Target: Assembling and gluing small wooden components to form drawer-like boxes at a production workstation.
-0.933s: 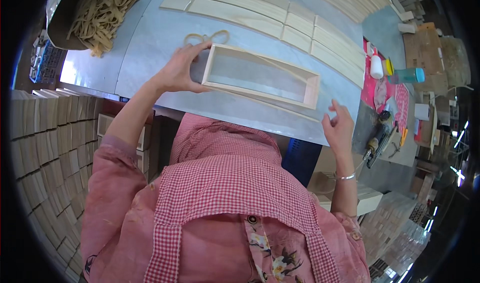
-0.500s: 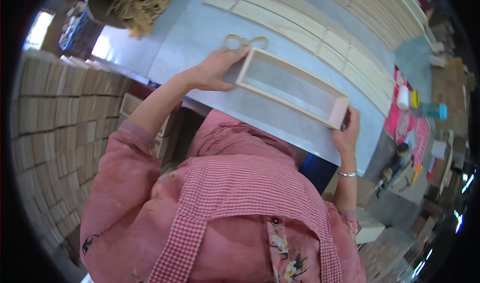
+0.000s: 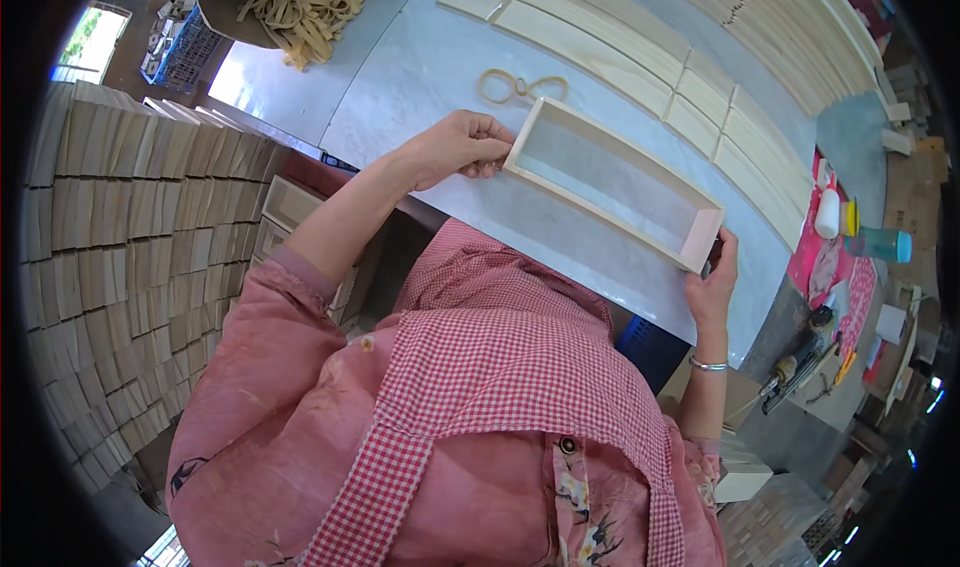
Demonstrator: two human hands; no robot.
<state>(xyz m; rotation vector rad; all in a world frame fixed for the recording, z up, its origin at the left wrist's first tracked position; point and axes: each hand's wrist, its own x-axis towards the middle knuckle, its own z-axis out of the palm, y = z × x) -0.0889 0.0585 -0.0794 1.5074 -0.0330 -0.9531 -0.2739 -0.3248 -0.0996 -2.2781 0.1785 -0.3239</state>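
A long, narrow wooden frame [image 3: 618,229] of pale boards lies tilted across the table, its inside open to the blue-grey top. My left hand [image 3: 462,151] is closed at its left end, fingers curled and the thumb at the corner. At the opposite end, my right hand [image 3: 715,277] grips the short side; some of its fingers are hidden behind the wood. Just beyond the left corner, a tan rubber band [image 3: 497,87] lies twisted into a figure eight, touched by neither hand.
Flat pale boards [image 3: 585,52] lie in rows at the far side, beside a long row of strips [image 3: 770,32]. A container [image 3: 225,12] of tan bands stands far left. Stacked wood [image 3: 120,227] rises left of the table. A teal bottle [image 3: 880,244] and a power tool [image 3: 795,367] are at right.
My left hand's fingers, earlier spread around the frame's end, are now curled in at its corner. The whole view has shifted slightly; my right hand keeps its place on the frame.
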